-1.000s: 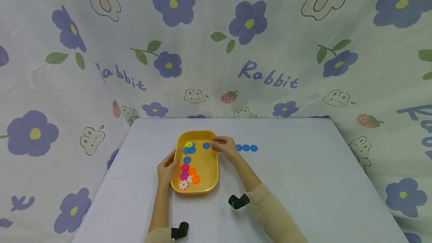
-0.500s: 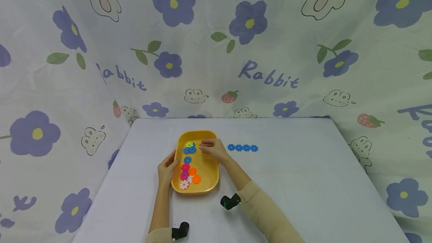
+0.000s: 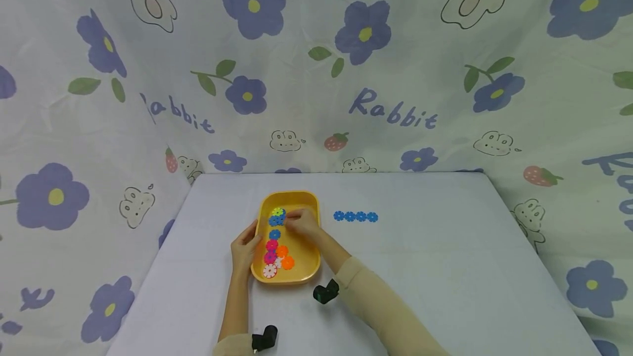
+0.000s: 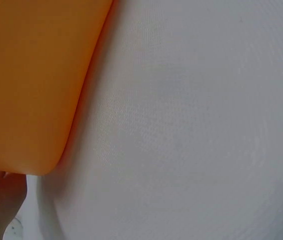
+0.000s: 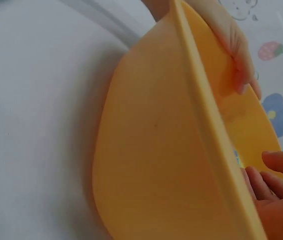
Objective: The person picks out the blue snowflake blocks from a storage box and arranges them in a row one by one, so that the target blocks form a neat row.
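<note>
Blue flower-shaped discs (image 3: pixel 273 221) clustered in yellow tray (image 3: pixel 305 249), toward far end; judged light, stiff, somewhat slick; best pinched by notched edges. Left hand (image 3: pixel 243 249) grasps tray's left rim. Right hand (image 3: pixel 304 223) at discs; cannot tell whether fingers pinch one.

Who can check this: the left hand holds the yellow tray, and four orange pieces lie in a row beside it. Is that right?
Not quite: the four pieces in the row are blue, not orange, as the head view shows. The left hand does hold the yellow tray.

Smooth plastic tray (image 3: pixel 306 254), cloth backdrop (image 3: pixel 301 84) — lightly creased
</note>
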`<state>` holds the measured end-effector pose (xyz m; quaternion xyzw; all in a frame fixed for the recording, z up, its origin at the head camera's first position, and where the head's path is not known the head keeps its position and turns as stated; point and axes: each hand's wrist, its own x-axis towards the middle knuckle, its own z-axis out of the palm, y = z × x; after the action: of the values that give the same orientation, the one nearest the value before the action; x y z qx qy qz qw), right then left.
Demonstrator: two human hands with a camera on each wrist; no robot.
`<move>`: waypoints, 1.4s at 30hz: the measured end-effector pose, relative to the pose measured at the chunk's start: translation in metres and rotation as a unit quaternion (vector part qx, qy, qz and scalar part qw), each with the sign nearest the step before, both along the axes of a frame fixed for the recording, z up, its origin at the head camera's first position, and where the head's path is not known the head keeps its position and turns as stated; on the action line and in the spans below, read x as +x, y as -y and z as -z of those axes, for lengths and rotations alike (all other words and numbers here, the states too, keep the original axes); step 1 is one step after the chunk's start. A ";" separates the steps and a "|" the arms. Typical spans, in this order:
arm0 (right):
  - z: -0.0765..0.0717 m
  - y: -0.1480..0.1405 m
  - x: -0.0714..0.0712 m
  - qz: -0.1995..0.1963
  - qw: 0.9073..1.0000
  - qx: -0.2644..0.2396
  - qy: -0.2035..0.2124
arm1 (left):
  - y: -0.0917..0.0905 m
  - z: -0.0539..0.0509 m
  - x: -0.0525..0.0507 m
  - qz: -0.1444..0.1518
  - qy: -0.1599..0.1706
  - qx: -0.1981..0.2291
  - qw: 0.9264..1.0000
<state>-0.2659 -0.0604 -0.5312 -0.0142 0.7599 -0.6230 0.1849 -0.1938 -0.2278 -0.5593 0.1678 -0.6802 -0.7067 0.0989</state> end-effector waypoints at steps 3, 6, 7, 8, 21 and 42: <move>0.003 0.004 0.003 0.003 1.000 0.008 0.005 | 0.000 0.000 0.000 0.003 0.002 0.000 1.000; 0.006 0.009 0.005 0.006 1.000 0.002 0.003 | 0.000 0.000 -0.001 0.004 0.006 0.004 1.000; 0.007 0.011 0.004 0.008 1.000 -0.003 0.007 | 0.000 0.000 -0.001 0.006 0.007 0.002 1.000; 0.009 0.014 0.003 0.010 1.000 -0.007 0.014 | 0.000 0.000 -0.001 0.005 0.008 0.001 1.000; 0.041 0.038 -0.002 -0.066 0.998 -0.009 -0.020 | 0.001 0.002 0.000 -0.004 -0.015 0.010 1.000; 0.007 0.024 0.024 -0.009 0.996 0.083 -0.039 | -0.001 0.003 0.000 -0.009 -0.023 -0.001 1.000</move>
<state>-0.2424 -0.0848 -0.5383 -0.0301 0.8156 -0.5548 0.1613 -0.1940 -0.2271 -0.5626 0.1581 -0.6769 -0.7086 0.1211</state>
